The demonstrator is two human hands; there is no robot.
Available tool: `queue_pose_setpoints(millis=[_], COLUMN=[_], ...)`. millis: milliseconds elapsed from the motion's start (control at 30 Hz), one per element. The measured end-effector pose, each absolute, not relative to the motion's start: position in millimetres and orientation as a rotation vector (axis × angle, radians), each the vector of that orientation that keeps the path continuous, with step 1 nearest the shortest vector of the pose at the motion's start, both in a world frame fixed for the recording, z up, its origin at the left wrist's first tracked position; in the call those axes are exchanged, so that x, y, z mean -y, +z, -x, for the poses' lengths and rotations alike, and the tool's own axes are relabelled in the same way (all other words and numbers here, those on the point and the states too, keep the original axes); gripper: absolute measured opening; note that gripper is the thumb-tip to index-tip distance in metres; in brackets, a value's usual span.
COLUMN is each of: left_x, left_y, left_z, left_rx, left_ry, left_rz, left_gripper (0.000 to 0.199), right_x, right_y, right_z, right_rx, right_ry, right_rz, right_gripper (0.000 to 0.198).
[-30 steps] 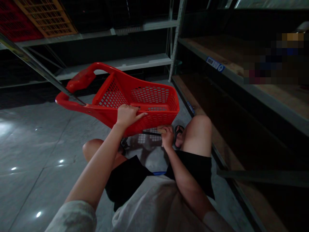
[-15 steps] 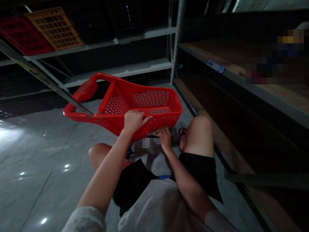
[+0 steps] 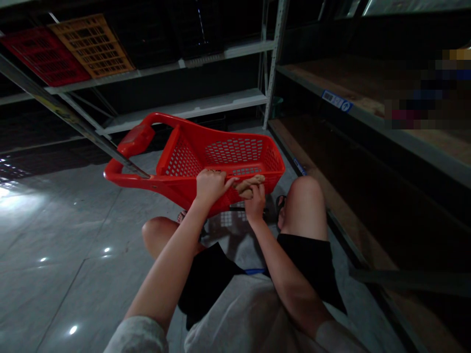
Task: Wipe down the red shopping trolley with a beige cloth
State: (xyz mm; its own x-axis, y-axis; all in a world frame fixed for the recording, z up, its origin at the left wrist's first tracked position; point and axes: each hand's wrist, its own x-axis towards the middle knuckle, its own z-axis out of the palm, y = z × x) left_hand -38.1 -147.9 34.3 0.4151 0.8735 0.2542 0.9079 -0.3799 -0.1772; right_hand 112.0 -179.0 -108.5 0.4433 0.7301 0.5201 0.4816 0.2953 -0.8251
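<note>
A red plastic shopping cart (image 3: 176,189) with slotted walls stands in front of me, its handle to the left. My left hand (image 3: 211,186) is closed over the cart's near rim, with the fingers reaching inside and the thumb along the edge. In my right hand (image 3: 255,203) is a crumpled brown cloth (image 3: 250,186), pressed against the outside of the near wall just below the rim. The cloth lies a little to the right of my left thumb. Inside the basket, the part of the floor that shows holds nothing.
White metal shelving (image 3: 221,105) runs behind the cart, with red (image 3: 47,56) and yellow crates (image 3: 93,46) at upper left. A wooden shelf (image 3: 368,105) edges the right side. A metal pole (image 3: 73,117) slants across the left, in front of the cart handle.
My right hand has raised the brown cloth from the cart's lower side to just under the near rim. The left hand keeps its hold on the rim. The view has shifted slightly.
</note>
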Motion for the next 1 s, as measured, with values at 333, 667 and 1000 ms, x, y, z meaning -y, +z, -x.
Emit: queue_pose_setpoints(millis=[333,667,1000], left_x=[157,163,191], left_y=[31,27,80], left_z=[24,17,70], left_rx=[1.599,1.577,1.389], left_ry=[-0.247,-0.291,-0.083], left_rz=[2.414,2.428,2.466], left_gripper=[0.072,0.061,0.037], right_x=[188,199,195], right_y=[-114,-142,-73], right_z=[-112,-109,-117], right_rx=[1.153,1.201,1.098], right_ry=[0.296,0.338,0.249], right_rz=[1.377,1.382,1.267], right_gripper=[0.025,0.023,0.022])
